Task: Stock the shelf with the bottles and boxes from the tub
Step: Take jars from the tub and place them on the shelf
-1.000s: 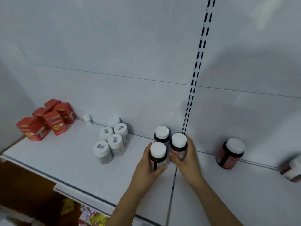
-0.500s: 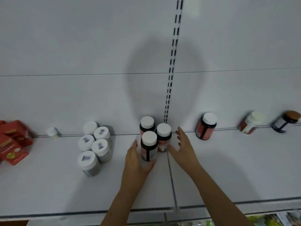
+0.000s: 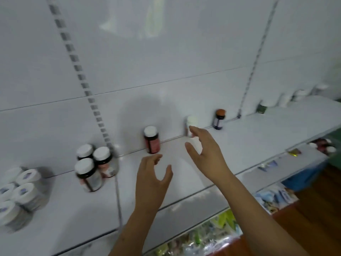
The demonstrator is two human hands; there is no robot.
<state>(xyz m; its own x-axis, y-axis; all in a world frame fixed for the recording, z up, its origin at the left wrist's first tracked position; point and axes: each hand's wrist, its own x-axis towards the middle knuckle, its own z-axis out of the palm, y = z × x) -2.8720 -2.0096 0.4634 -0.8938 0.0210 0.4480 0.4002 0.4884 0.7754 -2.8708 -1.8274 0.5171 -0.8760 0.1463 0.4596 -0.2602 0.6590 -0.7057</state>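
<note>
Three dark bottles with white caps (image 3: 92,166) stand grouped on the white shelf (image 3: 249,143), left of both hands. My left hand (image 3: 152,179) hovers over the shelf with fingers loosely curved, holding nothing, just below a lone red bottle with a white cap (image 3: 151,139) at the back wall. My right hand (image 3: 207,154) is raised with fingers spread, empty, its fingertips in front of a white-capped bottle (image 3: 191,125) at the back. A dark bottle with an orange cap (image 3: 219,119) stands further right.
Several white-lidded jars (image 3: 20,191) cluster at the far left. More white bottles (image 3: 287,100) line the back at the far right. Below the shelf edge sit a blue tub (image 3: 306,176) and colourful packets (image 3: 217,235) on a lower level.
Both hands have let go of the three-bottle group and moved right, toward the lone bottles at the back wall. The view has swung right, so the red boxes are out of sight.
</note>
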